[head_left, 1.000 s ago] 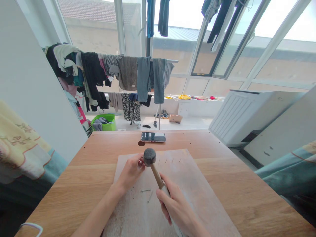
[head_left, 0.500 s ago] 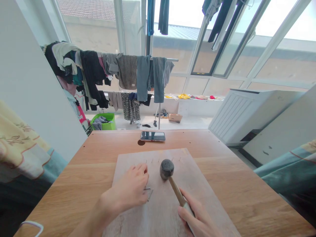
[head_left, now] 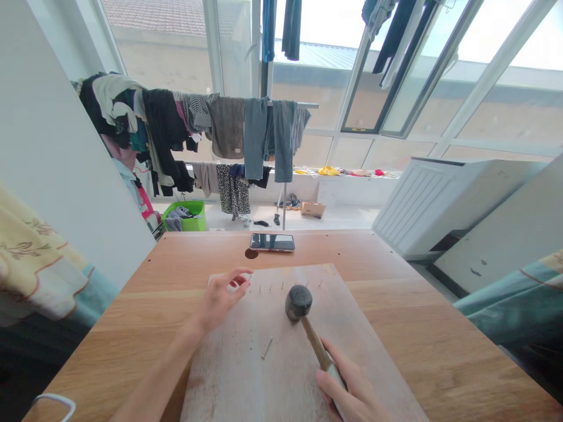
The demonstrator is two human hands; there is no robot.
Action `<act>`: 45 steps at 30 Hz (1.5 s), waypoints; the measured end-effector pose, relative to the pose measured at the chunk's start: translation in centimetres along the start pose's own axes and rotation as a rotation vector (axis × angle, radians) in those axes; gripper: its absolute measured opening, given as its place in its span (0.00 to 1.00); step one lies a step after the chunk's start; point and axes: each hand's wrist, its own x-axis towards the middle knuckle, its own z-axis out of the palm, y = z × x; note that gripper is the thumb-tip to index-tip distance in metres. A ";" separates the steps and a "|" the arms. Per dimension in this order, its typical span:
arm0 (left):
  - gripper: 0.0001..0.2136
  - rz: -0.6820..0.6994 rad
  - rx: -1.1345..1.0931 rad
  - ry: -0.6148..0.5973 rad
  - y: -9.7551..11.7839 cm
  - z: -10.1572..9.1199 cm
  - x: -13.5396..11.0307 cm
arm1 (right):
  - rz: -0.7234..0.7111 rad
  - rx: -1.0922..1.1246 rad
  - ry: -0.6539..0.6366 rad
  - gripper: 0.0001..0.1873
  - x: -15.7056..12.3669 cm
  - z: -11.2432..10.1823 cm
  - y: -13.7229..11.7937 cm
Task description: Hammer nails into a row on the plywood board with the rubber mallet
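A mallet (head_left: pixel 299 303) is resting in the right hand (head_left: pixel 349 381), gripped tightly. Ahead-left of that grip, the left hand (head_left: pixel 223 298) is pinching a nail (head_left: pixel 250 278) near the board (head_left: pixel 373 363)'s far edge; upright nails (head_left: pixel 271 288) are standing right of the pinch, a loose nail (head_left: pixel 267 347) lying nearer the person. Tabletop (head_left: pixel 440 334) is stretching past both board sides. Well beyond both grips, a green basket (head_left: pixel 200 221) is holding grey cloth (head_left: pixel 176 218) (whether the cardboard box (head_left: pixel 312 210) is holding anything, I cannot tell).

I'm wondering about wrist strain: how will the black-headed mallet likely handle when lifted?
The mallet probably feels head-heavy, since its bulky black head sits at the end of a slim handle. It should stay stiff, as that handle runs straight into the right hand. Laid down, it might roll, given the head's rounded sides.
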 end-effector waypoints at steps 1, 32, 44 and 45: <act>0.09 -0.016 -0.007 0.017 -0.5 0.2 0.0 | -0.004 -0.002 0.000 0.32 0.0 0.0 0.1; 0.07 0.147 0.186 -0.001 -0.6 1.0 -0.9 | 0.100 0.133 -0.014 0.43 0.1 2.2 -1.7; 0.13 0.043 0.094 -0.016 -0.7 1.1 -1.0 | -0.152 0.142 -0.259 0.30 2.5 4.5 -8.3; 0.13 0.043 0.085 -0.018 -0.7 1.1 -1.0 | -0.163 0.149 -0.271 0.29 2.7 4.8 -8.4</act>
